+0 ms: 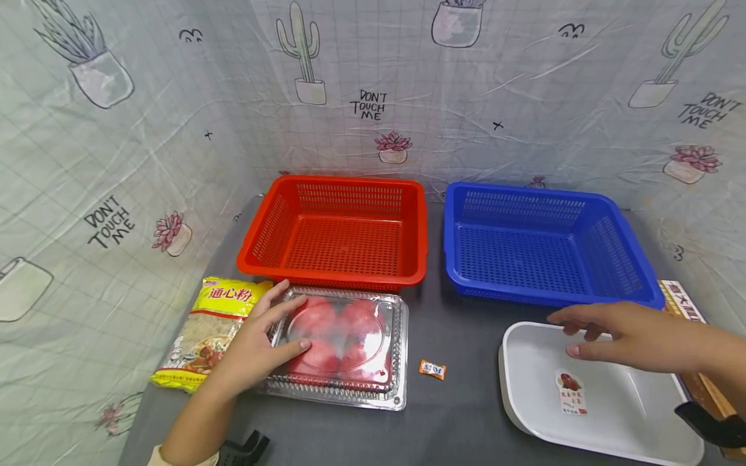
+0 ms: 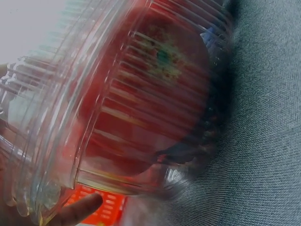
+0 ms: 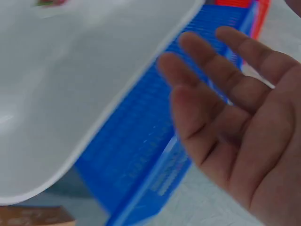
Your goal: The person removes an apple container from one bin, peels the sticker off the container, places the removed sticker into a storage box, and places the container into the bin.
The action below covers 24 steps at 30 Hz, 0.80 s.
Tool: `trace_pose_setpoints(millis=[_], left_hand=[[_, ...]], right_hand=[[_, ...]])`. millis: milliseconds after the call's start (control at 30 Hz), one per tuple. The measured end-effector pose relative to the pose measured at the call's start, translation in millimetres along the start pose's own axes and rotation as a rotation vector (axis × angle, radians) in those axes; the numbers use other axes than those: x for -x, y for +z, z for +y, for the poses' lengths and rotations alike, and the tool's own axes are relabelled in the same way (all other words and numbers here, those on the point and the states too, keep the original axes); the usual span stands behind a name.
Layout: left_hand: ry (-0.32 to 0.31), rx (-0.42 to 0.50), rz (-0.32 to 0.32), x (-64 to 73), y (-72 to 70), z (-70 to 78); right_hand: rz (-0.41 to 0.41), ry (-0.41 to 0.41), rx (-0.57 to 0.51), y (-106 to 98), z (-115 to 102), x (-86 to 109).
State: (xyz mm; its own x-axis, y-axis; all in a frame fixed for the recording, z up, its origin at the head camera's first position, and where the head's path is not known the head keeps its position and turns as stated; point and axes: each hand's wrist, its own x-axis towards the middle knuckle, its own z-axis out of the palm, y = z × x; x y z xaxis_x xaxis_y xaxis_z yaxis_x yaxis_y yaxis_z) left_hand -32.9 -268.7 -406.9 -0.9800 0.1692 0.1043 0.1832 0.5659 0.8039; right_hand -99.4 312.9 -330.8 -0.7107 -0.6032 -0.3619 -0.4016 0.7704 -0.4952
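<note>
A clear lidded plastic box (image 1: 373,401) of red, tomato-like fruit (image 2: 141,94) lies at the left centre of the table. My left hand (image 1: 256,346) rests across its left side, thumb and fingers spread and fairly straight over the lid. Over the far edge of a white plastic tub (image 1: 612,427) is my right hand (image 1: 635,336), holding nothing. The right wrist view shows that hand's fingers (image 3: 235,84) loosely bent, beside the tub's rim. A small sticker (image 1: 571,393) shows on the tub's inside.
Behind stand a red basket (image 1: 332,277) and a blue basket (image 1: 548,299). A yellow bag of pasta (image 1: 204,330) lies left of the box. One small orange-wrapped candy (image 1: 432,369) lies between box and tub. Long packages (image 1: 682,301) sit at the right edge.
</note>
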Motion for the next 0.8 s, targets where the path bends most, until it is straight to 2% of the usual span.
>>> trace_pose_setpoints(millis=[133,267,433,633,800], left_hand=[[-0.022,0.013,0.001,1.2,-1.6,-0.1],[-0.027,0.031,-0.009,0.3,-3.5,-1.3],[-0.023,0.086,-0.02,-3.3,-6.7,-5.6],[-0.048,0.186,-0.018,-5.6,-7.6,-11.1],[-0.069,0.248,-0.01,-5.1,-6.2,-14.3]], right_hand=[[0.098,-0.072,-0.059,-11,-22,-12.5],[0.159,-0.09,-0.156,-8,-44,-25.2],[0.163,-0.068,-0.328,7,-68,-44.1],[0.135,-0.08,-0.626,26,-95,-73.4],[0.135,-0.052,-0.764,43,-113,-96.7]])
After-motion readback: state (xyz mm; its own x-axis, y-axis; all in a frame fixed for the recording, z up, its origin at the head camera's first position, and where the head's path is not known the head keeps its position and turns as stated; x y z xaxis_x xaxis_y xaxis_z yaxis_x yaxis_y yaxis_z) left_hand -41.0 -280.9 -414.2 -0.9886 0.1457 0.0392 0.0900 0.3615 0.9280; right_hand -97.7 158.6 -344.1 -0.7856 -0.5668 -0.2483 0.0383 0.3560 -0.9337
